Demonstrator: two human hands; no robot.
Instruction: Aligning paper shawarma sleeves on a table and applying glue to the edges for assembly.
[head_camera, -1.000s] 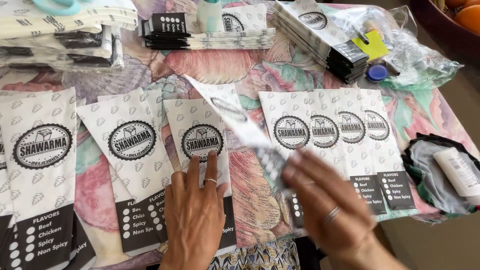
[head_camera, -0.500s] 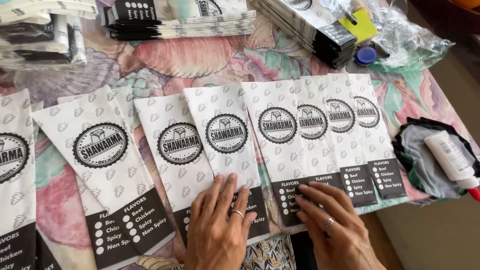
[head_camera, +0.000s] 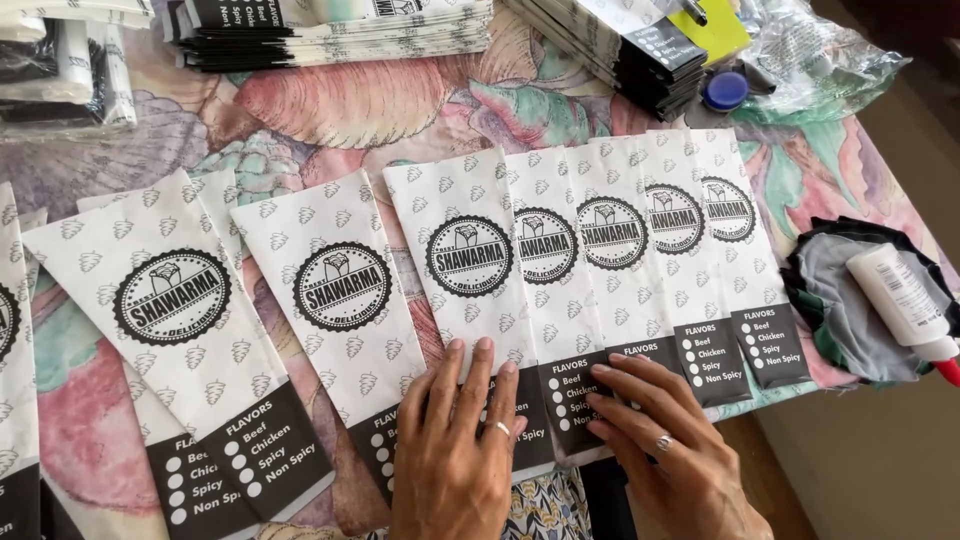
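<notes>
Several white paper food bags with a round black logo and a black lower band lie in an overlapping row on the table. My left hand lies flat, fingers together, on the bottom of one middle bag. My right hand rests with spread fingers on the black band of the neighbouring bag to the right. Both hands wear a ring. More bags fan out to the left and to the right. Neither hand grips anything.
Stacks of the same bags sit at the back centre and back right. A white glue tube with a red tip lies on a dark cloth at the right. A blue cap and clear plastic wrap lie behind. A floral tablecloth covers the table.
A bag that my right hand was laying down a second ago now lies flat in the row. Both hands have come to rest on the bags' lower ends.
</notes>
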